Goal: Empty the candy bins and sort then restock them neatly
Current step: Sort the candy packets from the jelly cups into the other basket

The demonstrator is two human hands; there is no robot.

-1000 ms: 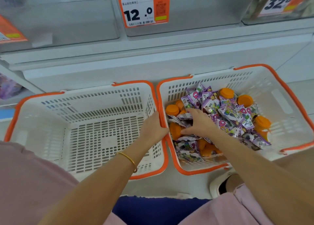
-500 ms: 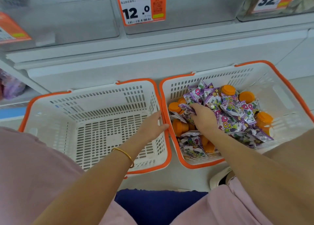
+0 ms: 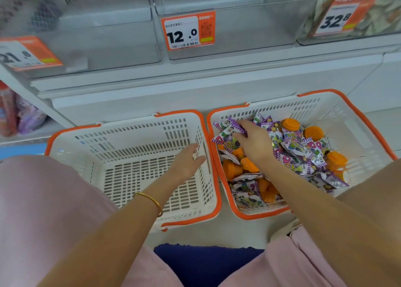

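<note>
Two white baskets with orange rims stand side by side on the floor. The left basket (image 3: 121,132) holds nothing. The right basket (image 3: 355,121) is piled with purple candy packets (image 3: 301,150) and orange jelly cups (image 3: 313,133). My right hand (image 3: 255,144) is inside the right basket at its left side, fingers curled around a few purple packets (image 3: 227,130). My left hand (image 3: 187,162) hovers inside the left basket near its right wall, fingers loosely spread, holding nothing. A gold bangle sits on that wrist.
Clear shelf bins (image 3: 227,32) above look empty, with price tags 12.0 (image 3: 187,31), 21.8 (image 3: 21,54) and 32.8 (image 3: 338,19). A bin at the far right holds packaged goods. More packets lie on a lower shelf at the left (image 3: 19,113). My knees frame the bottom.
My left hand let go of the rim between the baskets and moved into the left basket. My right hand gathered purple packets and lifted them toward the right basket's back left corner.
</note>
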